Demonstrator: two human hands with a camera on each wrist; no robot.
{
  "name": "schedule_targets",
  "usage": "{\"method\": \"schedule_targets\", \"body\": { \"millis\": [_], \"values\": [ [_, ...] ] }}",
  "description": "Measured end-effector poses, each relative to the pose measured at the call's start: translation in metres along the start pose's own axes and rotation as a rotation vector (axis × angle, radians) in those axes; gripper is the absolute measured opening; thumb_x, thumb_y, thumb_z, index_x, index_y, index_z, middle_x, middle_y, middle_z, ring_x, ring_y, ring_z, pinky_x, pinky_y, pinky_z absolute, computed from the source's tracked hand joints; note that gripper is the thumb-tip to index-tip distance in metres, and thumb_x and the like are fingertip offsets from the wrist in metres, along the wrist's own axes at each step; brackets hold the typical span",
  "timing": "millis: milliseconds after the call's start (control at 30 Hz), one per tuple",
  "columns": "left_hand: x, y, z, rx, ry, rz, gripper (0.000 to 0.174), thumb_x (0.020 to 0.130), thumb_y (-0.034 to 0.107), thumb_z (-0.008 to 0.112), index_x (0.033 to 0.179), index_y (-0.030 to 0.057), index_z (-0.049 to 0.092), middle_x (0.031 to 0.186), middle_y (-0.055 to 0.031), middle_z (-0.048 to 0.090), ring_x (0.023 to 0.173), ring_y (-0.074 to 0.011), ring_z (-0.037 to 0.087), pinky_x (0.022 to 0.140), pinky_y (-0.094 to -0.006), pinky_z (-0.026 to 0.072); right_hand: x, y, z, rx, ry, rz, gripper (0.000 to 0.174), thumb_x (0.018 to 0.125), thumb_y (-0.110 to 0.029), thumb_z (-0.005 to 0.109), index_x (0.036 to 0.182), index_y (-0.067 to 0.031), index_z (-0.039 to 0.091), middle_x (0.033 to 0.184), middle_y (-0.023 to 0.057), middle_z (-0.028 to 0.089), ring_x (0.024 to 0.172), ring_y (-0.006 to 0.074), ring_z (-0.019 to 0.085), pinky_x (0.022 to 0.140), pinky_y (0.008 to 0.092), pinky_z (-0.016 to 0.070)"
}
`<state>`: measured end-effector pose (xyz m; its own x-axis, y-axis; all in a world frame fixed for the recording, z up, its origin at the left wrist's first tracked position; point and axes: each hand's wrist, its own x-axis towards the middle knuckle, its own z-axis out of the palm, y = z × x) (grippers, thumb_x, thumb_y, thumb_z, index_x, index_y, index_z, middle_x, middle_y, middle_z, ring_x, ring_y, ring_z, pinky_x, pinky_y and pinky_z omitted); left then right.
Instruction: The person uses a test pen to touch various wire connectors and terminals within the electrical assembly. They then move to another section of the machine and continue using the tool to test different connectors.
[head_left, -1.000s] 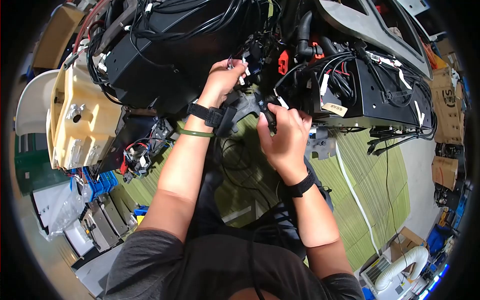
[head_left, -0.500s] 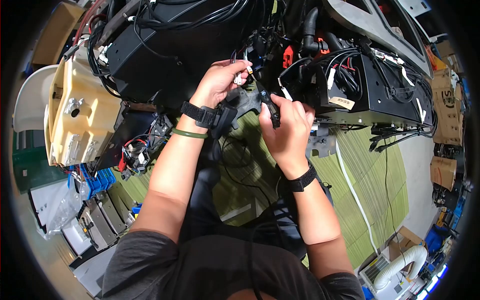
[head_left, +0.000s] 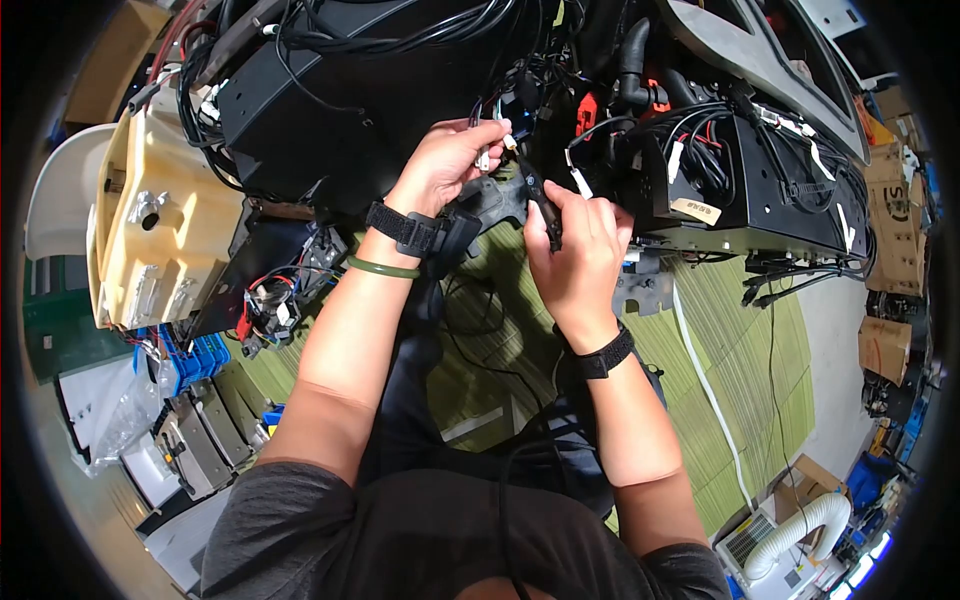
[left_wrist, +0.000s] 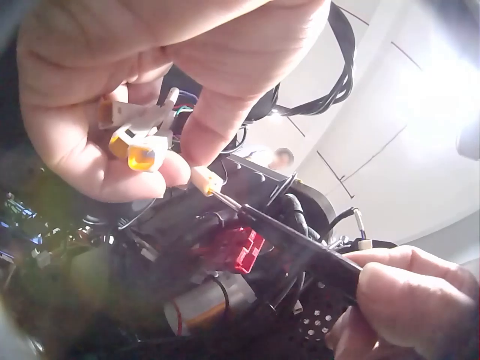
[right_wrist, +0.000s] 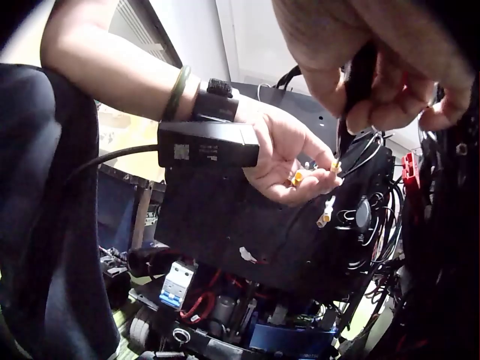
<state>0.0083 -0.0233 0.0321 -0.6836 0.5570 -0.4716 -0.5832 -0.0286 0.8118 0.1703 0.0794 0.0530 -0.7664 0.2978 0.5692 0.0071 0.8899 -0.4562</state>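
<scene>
Black chassis (head_left: 330, 110): fills the top of the head view, draped with bundles of black cable. Both hands work at its lower edge, near the middle.
Green mat (head_left: 740, 350): ribbed, lying below the chassis and under the person's arms.
Cream casing (head_left: 160, 230): at the left, against the chassis and well apart from the hands.
Left hand (head_left: 445, 160): raised against the chassis, with thumb and curled fingers pinching the small plugs (left_wrist: 139, 139). A green bangle (head_left: 385, 267) sits on the wrist.
Right hand (head_left: 580, 250): just beside the left and a little lower, fingers wrapped tight round the black tool (head_left: 540, 205).
Black tool: slender and angled up toward the left hand. Its thin metal tip meets the yellow plug (left_wrist: 205, 180).
Red connector (left_wrist: 241, 250): on the chassis behind the tool's shaft, touched by neither hand.
Small plugs: a cluster of white and orange-yellow pieces on short wires, inside the left hand's fingers.
Yellow plug: at a left fingertip just under the cluster, touching the tool's tip.
</scene>
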Motion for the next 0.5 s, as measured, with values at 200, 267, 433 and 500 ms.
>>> {"method": "schedule_targets", "body": {
  "millis": [200, 267, 433, 500],
  "values": [
    [-0.0008, -0.0008, 0.0016, 0.001, 0.020, 0.007, 0.015, 0.083, 0.018, 0.068, 0.084, 0.0038, 0.064, 0.072, -0.0001, 0.061, 0.061, -0.0062, 0.057, 0.056, -0.0185, 0.0493, 0.0003, 0.0009, 0.0008, -0.012, 0.007, 0.002, 0.023, 0.076, -0.013, 0.067, 0.096, -0.0043, 0.061, 0.079, 0.0060, 0.060, 0.075, 0.0226, 0.055, 0.082, 0.0359, 0.0375],
    [-0.0015, -0.0005, 0.0018, 0.009, 0.019, 0.002, 0.015, 0.083, 0.018, 0.068, 0.083, 0.0037, 0.063, 0.072, -0.0001, 0.061, 0.062, -0.0062, 0.057, 0.056, -0.0186, 0.0494, -0.0001, 0.0019, 0.0017, -0.014, -0.007, 0.010, 0.024, 0.075, -0.013, 0.066, 0.096, -0.0040, 0.060, 0.079, 0.0064, 0.060, 0.076, 0.0224, 0.054, 0.083, 0.0374, 0.0375],
    [-0.0030, 0.0007, 0.0016, 0.020, 0.023, 0.011, 0.016, 0.083, 0.019, 0.069, 0.083, 0.0038, 0.063, 0.072, -0.0002, 0.061, 0.062, -0.0061, 0.058, 0.056, -0.0187, 0.0499, -0.0014, 0.0020, 0.0037, -0.004, 0.012, 0.017, 0.023, 0.074, -0.014, 0.068, 0.094, -0.0039, 0.061, 0.075, 0.0070, 0.059, 0.074, 0.0228, 0.055, 0.082, 0.0380, 0.0383],
    [-0.0037, 0.0005, 0.0020, 0.023, 0.030, 0.016, 0.016, 0.083, 0.019, 0.069, 0.083, 0.0040, 0.063, 0.072, -0.0002, 0.061, 0.062, -0.0061, 0.058, 0.057, -0.0187, 0.0500, -0.0014, 0.0011, 0.0027, -0.007, 0.004, 0.020, 0.024, 0.074, -0.015, 0.068, 0.094, -0.0040, 0.061, 0.075, 0.0071, 0.059, 0.073, 0.0228, 0.055, 0.082, 0.0382, 0.0383]
  ]
}}
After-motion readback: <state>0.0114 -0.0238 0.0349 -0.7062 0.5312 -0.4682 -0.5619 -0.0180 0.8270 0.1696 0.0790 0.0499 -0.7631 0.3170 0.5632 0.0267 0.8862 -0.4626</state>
